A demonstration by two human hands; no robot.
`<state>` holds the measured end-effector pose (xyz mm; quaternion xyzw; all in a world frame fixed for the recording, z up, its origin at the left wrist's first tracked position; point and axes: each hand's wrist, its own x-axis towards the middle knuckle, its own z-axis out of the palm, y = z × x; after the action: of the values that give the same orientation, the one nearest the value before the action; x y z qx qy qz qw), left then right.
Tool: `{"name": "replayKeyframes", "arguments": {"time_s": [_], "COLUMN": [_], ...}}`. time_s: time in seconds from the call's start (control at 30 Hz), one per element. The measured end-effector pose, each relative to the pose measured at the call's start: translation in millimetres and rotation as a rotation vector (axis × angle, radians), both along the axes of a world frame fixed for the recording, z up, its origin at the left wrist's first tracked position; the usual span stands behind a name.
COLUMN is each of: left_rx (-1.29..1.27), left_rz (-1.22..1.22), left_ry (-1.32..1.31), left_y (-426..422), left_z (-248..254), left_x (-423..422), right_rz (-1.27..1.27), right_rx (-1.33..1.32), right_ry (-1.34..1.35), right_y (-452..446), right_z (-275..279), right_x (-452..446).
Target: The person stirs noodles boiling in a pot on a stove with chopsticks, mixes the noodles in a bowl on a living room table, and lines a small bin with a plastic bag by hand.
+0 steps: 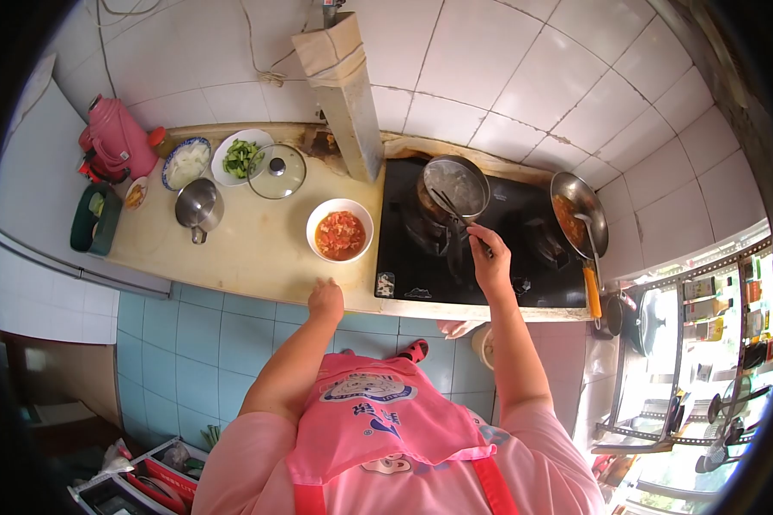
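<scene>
My right hand (491,257) grips a pair of dark chopsticks (445,202), their tips reaching into a saucepan (424,206) of bubbling, pale liquid on the stove. The saucepan's dark handle (454,245) points toward me, just left of that hand. My left hand (325,300) rests at the counter's front edge with its fingers curled in, and nothing shows in it. Beyond it on the counter stands a white bowl (313,241) of chopped tomato in red sauce.
On the black cooktop (404,270), a wok (599,206) holds red sauce and a ladle (587,225). Leftward are a glass lid (292,178), a plate of chopped greens (262,137), a bowl of white slices (187,165), a metal pot (199,204) and a pink thermos (122,137).
</scene>
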<state>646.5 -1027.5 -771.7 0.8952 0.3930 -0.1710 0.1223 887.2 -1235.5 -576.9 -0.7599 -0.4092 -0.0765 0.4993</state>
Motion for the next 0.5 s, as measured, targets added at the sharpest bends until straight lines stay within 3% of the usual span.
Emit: {"name": "replayKeyframes", "arguments": {"time_s": [0.27,0.33,0.5], "left_rx": [0.011,0.010,0.024], "left_rz": [-0.009,-0.018,-0.029], "left_ry": [-0.004,0.005,0.010], "left_y": [0,1,1], "left_z": [-3,-7,-12], "left_x": [0,0,0], "right_rz": [-0.171,-0.067,-0.071], "right_rx": [0.009,0.050,0.128], "right_ry": [0.010,0.255,0.421], "right_y": [-5,-3,-6], "right_z": [-18,-18,-25], "right_x": [20,15,15]}}
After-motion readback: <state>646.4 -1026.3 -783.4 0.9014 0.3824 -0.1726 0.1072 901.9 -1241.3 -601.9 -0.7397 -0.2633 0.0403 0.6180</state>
